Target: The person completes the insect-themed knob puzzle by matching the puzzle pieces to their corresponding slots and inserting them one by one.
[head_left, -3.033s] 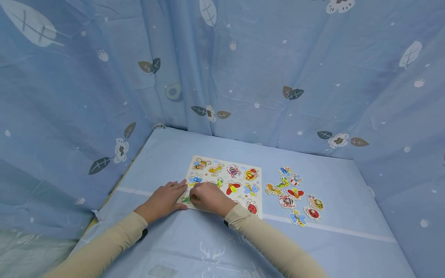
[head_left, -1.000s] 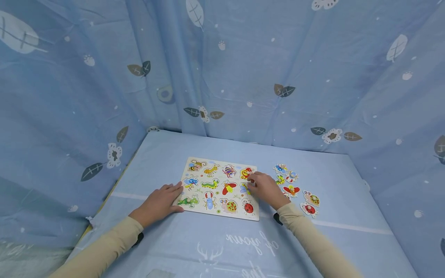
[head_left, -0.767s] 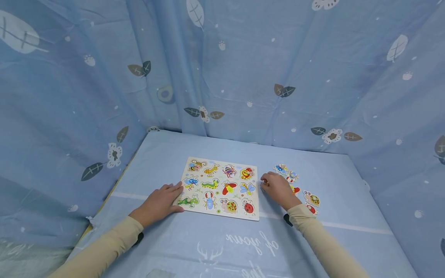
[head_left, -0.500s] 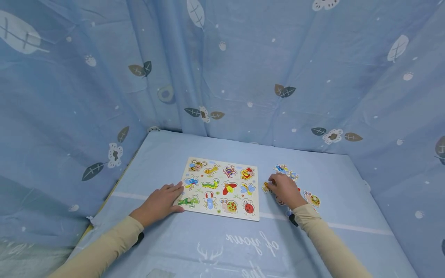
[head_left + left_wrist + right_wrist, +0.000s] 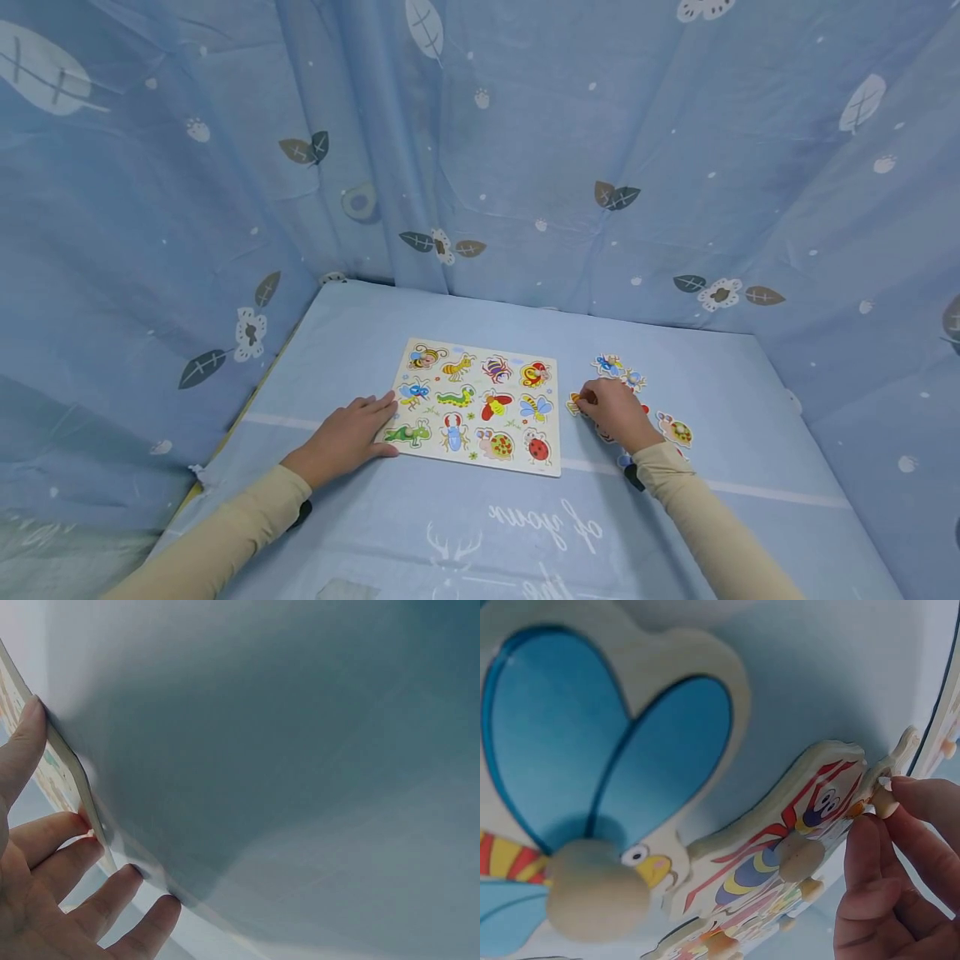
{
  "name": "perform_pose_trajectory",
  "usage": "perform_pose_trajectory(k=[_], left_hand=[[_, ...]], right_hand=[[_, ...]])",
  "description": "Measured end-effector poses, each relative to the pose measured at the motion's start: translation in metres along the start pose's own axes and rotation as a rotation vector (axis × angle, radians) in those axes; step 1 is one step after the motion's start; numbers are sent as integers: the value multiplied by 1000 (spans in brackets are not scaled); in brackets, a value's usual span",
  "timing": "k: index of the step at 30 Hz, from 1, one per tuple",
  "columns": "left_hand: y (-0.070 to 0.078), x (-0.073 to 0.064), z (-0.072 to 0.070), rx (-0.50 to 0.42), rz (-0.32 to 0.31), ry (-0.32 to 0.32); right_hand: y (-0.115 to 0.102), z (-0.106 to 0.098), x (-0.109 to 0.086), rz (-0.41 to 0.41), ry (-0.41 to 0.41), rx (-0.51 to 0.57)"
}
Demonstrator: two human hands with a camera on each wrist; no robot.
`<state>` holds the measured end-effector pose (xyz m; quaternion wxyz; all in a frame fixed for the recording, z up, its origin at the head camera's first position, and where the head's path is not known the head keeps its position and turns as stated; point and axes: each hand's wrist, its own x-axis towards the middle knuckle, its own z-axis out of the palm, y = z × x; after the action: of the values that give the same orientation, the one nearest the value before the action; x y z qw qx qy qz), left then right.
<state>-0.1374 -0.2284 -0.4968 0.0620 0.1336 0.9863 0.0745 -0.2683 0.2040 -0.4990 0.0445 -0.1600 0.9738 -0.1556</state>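
Observation:
A pale wooden peg-puzzle board (image 5: 517, 467) with printed insects lies on the table. A green insect piece (image 5: 408, 434) with a knob sits in its lower-left spot. My left hand (image 5: 345, 437) rests at the board's left edge; in the left wrist view its extended fingers (image 5: 112, 896) and thumb touch that edge. Right of the board, my right hand (image 5: 615, 412) pinches the knob (image 5: 885, 802) of a yellow-striped insect puzzle piece (image 5: 573, 404). Beside it in the right wrist view are a spider piece (image 5: 757, 870) and a blue-winged dragonfly piece (image 5: 547, 712).
Other loose knobbed pieces lie around the right hand: a blue insect piece (image 5: 608, 364), a beetle piece (image 5: 634, 381) and a snail piece (image 5: 677, 429). The hand and forearm partly cover the group. A blue patterned curtain (image 5: 525, 150) hangs behind the table (image 5: 750, 433).
My right hand has left the green piece at the board's lower left, moved right across the board to the loose pieces, and taken a knob. The left hand stays at the board's edge.

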Motion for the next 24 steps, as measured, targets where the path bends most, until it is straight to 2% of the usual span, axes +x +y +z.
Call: perform_pose_trajectory(k=[13, 24], left_hand=[[2, -1, -3, -20, -8, -4], [4, -2, -5, -17, -11, -7]], right_hand=[[-3, -1, -2, 54, 4, 40], [-8, -4, -1, 25, 25, 34]])
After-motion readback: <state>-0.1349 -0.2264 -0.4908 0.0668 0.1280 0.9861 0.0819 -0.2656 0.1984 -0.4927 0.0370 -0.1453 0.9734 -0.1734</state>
